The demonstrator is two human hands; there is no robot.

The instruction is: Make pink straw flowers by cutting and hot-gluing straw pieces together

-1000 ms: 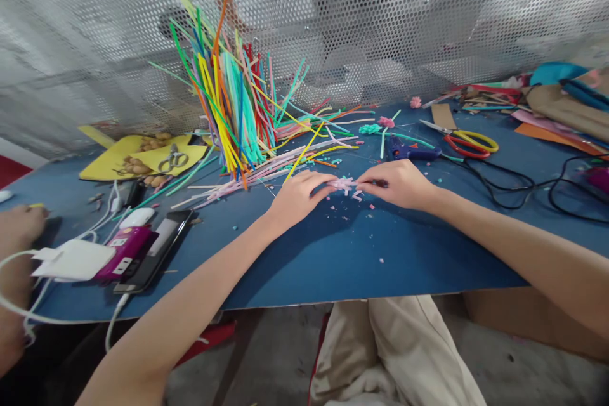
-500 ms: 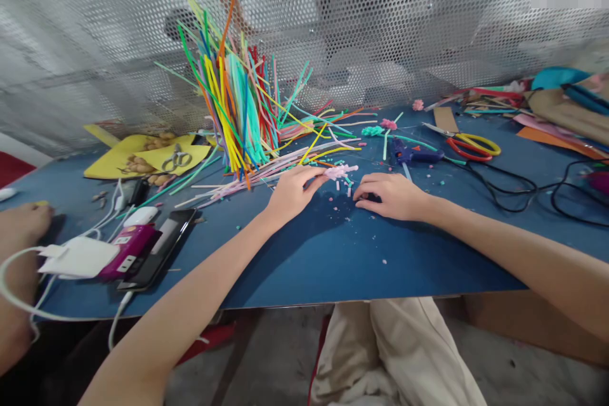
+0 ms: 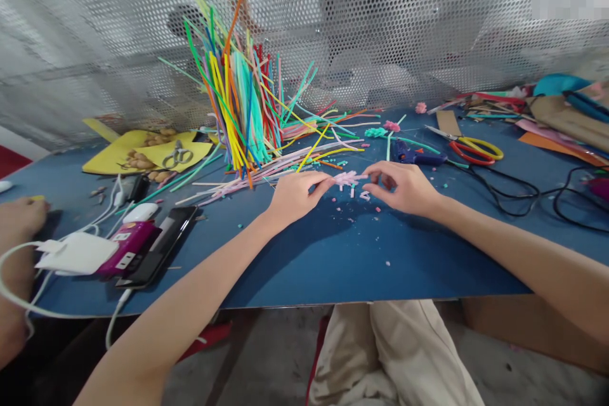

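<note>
Left hand [image 3: 295,193] and right hand [image 3: 404,187] pinched on the two ends of a pink fuzzy piece [image 3: 349,177], just above the blue surface [image 3: 333,260], left of the glue gun [image 3: 419,155]. Shaping it, by the look; needs a tight, steady pinch. A moment ago: right hand flat, off the piece. Colored sticks [image 3: 242,114] further left of the glue gun.
</note>
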